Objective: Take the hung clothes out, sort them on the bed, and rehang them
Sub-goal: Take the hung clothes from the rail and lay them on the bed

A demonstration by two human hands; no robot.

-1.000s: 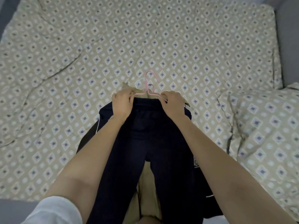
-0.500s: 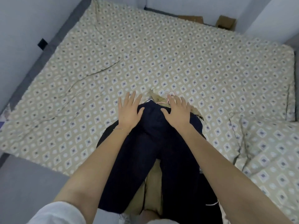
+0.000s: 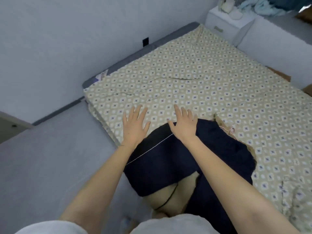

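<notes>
Dark navy trousers (image 3: 211, 149) lie on the bed (image 3: 202, 78) near its front edge, over a beige garment (image 3: 177, 191) that shows between the legs. A bit of pink hanger (image 3: 231, 129) peeks out at the waistband's far side. My left hand (image 3: 135, 124) hovers with fingers spread and holds nothing, left of the trousers above the bed's edge. My right hand (image 3: 183, 123) is also spread with straight fingers, above the trousers' left side. I cannot tell whether either hand touches the fabric.
The bed's patterned beige sheet (image 3: 219, 68) is wrinkled. A pillow (image 3: 300, 191) in the same print lies at the right. A white nightstand (image 3: 228, 22) with small items stands beyond the bed's far corner. A wall runs along the left, grey floor (image 3: 50, 166) below.
Both hands let go of the pink hanger and the waistband, then opened flat. They have since moved left off the trousers as the view turned left.
</notes>
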